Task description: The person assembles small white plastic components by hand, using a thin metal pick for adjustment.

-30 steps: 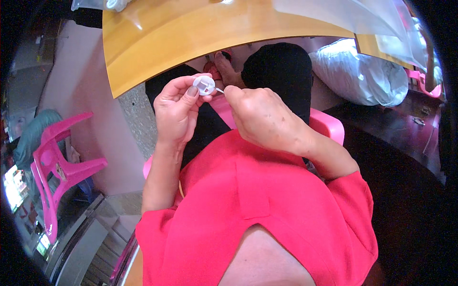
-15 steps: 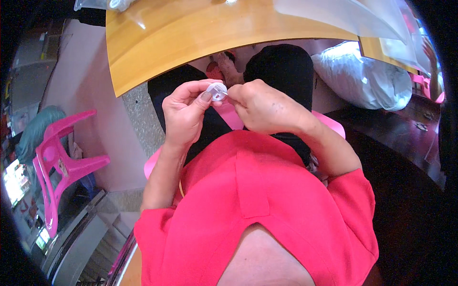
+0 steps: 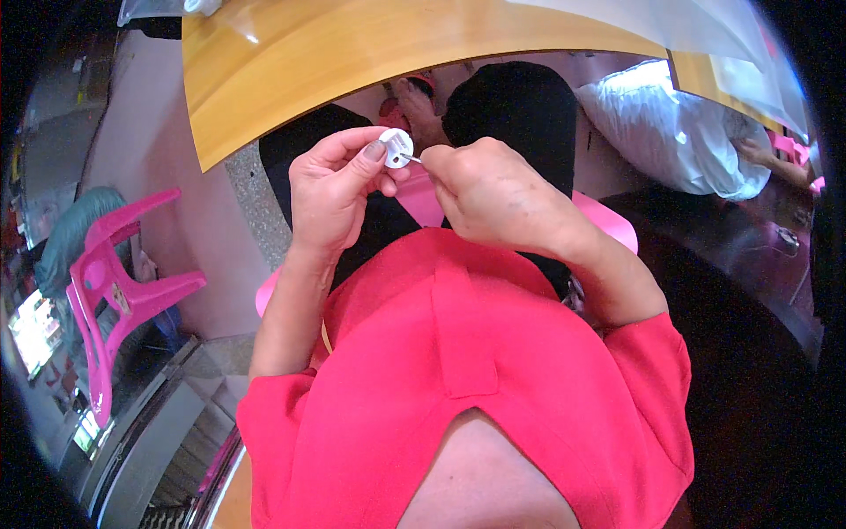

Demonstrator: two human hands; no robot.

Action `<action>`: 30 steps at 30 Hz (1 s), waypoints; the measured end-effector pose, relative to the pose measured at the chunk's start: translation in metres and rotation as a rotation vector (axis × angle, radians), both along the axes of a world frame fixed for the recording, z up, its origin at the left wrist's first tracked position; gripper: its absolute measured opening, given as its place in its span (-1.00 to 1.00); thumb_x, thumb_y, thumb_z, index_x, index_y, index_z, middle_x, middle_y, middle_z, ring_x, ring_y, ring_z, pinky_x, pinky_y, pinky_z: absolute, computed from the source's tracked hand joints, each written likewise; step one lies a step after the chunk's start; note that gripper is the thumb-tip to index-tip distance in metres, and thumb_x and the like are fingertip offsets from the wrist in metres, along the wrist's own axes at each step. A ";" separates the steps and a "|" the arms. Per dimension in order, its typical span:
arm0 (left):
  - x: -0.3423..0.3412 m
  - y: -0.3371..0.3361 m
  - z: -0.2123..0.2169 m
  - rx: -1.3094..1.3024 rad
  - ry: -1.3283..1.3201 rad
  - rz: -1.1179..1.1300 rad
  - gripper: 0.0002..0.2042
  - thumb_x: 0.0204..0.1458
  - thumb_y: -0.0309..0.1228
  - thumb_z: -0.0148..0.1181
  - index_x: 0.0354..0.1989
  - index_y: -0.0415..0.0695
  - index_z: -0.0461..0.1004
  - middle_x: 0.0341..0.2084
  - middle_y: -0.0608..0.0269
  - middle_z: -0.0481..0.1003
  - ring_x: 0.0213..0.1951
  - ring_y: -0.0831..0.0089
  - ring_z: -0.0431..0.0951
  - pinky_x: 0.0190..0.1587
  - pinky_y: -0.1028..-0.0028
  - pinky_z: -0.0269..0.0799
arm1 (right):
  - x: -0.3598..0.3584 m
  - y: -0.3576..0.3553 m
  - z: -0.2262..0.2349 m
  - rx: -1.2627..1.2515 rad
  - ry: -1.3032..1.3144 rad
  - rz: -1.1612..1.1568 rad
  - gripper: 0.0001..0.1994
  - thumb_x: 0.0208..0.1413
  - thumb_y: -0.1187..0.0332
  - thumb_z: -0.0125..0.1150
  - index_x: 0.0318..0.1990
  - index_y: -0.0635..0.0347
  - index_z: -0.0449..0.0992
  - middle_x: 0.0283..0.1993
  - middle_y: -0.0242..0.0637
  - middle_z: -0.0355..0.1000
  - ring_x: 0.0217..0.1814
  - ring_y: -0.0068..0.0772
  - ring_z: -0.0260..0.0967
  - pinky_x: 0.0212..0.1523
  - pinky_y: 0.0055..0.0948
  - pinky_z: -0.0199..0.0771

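My left hand pinches a small round white plastic piece between thumb and fingers, its recessed face turned toward me. A small dark opening shows in that face. From the right, my right hand grips a thin metal rod, whose tip meets the white piece near the opening. The rest of the rod is hidden inside my closed fingers, so its kind cannot be made out. Both hands are held above my lap, just short of the table edge.
Ahead is a yellow-brown tabletop with clear plastic sheeting over its right side. A pink plastic stool lies at the left. At the right, another person's hand touches a large white bag.
The white piece has shifted slightly up and left and tilted, and the rod's tip now sits at its lower edge. Another person's hand has come down onto the white bag.
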State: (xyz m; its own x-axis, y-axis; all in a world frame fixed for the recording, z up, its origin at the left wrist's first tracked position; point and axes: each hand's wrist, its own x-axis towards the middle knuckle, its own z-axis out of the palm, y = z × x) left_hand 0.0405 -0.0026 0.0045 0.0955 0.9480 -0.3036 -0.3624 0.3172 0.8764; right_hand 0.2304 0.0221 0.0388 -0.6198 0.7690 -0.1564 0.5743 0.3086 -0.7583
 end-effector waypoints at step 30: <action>0.007 0.003 0.001 -0.065 0.121 -0.185 -0.88 0.06 -0.58 0.10 -0.27 -0.37 0.49 -0.49 0.11 0.54 -0.52 0.48 0.54 -0.47 0.57 0.50 | 0.006 0.003 0.001 0.106 -0.197 0.255 -0.88 -0.14 0.55 0.06 -0.37 0.33 0.44 -0.48 0.04 0.45 -0.40 0.04 0.46 -0.40 -0.16 0.46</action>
